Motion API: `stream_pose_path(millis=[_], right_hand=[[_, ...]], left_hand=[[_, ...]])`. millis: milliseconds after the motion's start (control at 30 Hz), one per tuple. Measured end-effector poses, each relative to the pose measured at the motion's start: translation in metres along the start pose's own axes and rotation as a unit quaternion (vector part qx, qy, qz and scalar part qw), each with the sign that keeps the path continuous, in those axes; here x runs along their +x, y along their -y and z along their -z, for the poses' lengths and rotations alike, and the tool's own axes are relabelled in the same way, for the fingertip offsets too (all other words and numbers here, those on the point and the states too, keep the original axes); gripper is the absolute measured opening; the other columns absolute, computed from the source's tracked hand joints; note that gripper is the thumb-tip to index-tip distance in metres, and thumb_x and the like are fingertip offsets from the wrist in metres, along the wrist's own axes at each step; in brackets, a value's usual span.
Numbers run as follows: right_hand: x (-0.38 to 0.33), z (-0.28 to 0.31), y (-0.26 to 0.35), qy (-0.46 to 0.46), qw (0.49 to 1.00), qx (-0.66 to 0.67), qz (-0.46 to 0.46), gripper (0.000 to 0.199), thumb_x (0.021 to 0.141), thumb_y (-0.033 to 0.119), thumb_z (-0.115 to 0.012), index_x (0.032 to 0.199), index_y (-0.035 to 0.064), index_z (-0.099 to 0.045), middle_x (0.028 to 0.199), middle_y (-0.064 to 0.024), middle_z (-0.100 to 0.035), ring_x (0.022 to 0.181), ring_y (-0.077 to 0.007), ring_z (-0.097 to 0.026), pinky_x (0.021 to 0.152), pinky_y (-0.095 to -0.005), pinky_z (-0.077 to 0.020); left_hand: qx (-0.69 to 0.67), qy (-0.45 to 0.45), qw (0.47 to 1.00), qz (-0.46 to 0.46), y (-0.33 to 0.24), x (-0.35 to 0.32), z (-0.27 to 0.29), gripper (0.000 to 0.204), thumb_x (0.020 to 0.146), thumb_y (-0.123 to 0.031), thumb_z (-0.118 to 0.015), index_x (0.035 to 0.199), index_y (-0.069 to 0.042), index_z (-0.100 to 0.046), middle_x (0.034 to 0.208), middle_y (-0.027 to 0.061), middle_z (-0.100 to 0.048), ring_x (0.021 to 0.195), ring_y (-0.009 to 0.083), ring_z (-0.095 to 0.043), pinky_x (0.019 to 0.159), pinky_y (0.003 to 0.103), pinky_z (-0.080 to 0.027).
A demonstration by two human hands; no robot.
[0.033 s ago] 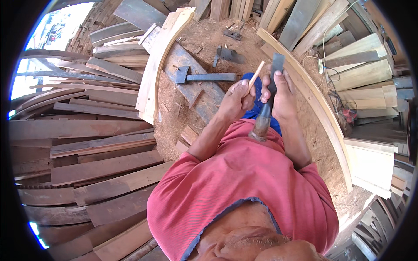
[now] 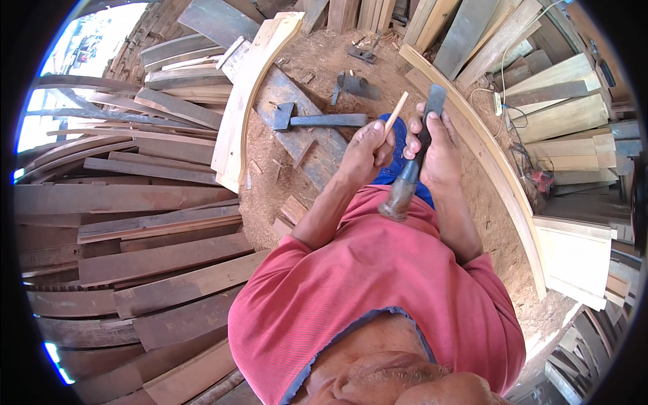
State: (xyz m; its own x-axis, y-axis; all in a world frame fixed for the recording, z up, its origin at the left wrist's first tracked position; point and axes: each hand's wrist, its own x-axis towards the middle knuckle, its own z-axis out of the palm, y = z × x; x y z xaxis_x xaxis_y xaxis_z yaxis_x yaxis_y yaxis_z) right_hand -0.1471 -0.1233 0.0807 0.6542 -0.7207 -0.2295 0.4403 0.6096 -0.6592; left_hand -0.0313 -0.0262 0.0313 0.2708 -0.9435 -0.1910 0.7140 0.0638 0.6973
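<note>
Pinched in my left hand is a thin pale wooden stick, its narrow end pointing up and away from me. My right hand grips a chisel by its dark metal shank. The flat blade points away from me, and the worn wooden handle hangs down in front of my pink shirt. Stick and blade are side by side, a small gap apart. Left of my hands, a mallet with a dark square head lies on a long worn board.
Long pale planks stand on edge at left and right. Two hand planes lie on the sawdust-covered ground ahead. Stacked dark boards fill the left side. A cable runs among timber at right.
The chisel has tilted slightly: its handle end has swung left and its blade tip a little right. The left hand and stick have barely moved.
</note>
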Motion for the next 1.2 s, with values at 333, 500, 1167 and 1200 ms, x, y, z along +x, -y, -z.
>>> stream_pose_path(millis=[333,500,1167,1200], right_hand=[[-0.041,-0.035,-0.036,0.103,0.96,0.071,-0.249,0.018,0.105,0.028,-0.046,0.106,0.0104,-0.051,0.071,0.005,-0.042,0.048,-0.0047,-0.037,0.045,-0.0237,-0.0402],[-0.048,-0.042,-0.019,0.072,0.975,0.034,-0.206,0.02,0.105,0.029,-0.045,0.104,0.0093,-0.049,0.069,0.0046,-0.041,0.045,-0.004,-0.034,0.042,-0.0232,-0.0385],[-0.049,-0.034,-0.031,0.087,0.96,0.058,-0.258,0.017,0.105,0.027,-0.045,0.103,0.0105,-0.049,0.069,0.0049,-0.041,0.047,-0.0039,-0.035,0.044,-0.023,-0.0391],[-0.05,-0.035,-0.028,0.087,0.961,0.05,-0.257,0.017,0.105,0.027,-0.045,0.103,0.0104,-0.049,0.069,0.0047,-0.041,0.046,-0.004,-0.035,0.043,-0.0232,-0.039]], left_hand=[[0.239,-0.069,0.966,-0.075,-0.036,0.007,0.016,0.035,0.105,-0.034,-0.045,0.085,-0.008,-0.056,0.071,-0.0012,-0.052,0.061,0.0091,-0.046,0.057,0.027,-0.042],[0.431,-0.088,0.878,-0.19,-0.029,-0.011,0.019,0.037,0.107,-0.028,-0.04,0.085,-0.003,-0.054,0.065,0.0027,-0.05,0.058,0.0153,-0.045,0.059,0.035,-0.043],[0.444,-0.084,0.874,-0.178,-0.04,0.004,0.011,0.038,0.106,-0.033,-0.045,0.085,-0.003,-0.055,0.069,0.0064,-0.053,0.062,0.0204,-0.047,0.06,0.034,-0.043],[0.454,-0.074,0.869,-0.183,-0.041,0.0,0.011,0.037,0.106,-0.031,-0.044,0.085,-0.002,-0.054,0.069,0.0089,-0.052,0.062,0.0234,-0.048,0.06,0.036,-0.043]])
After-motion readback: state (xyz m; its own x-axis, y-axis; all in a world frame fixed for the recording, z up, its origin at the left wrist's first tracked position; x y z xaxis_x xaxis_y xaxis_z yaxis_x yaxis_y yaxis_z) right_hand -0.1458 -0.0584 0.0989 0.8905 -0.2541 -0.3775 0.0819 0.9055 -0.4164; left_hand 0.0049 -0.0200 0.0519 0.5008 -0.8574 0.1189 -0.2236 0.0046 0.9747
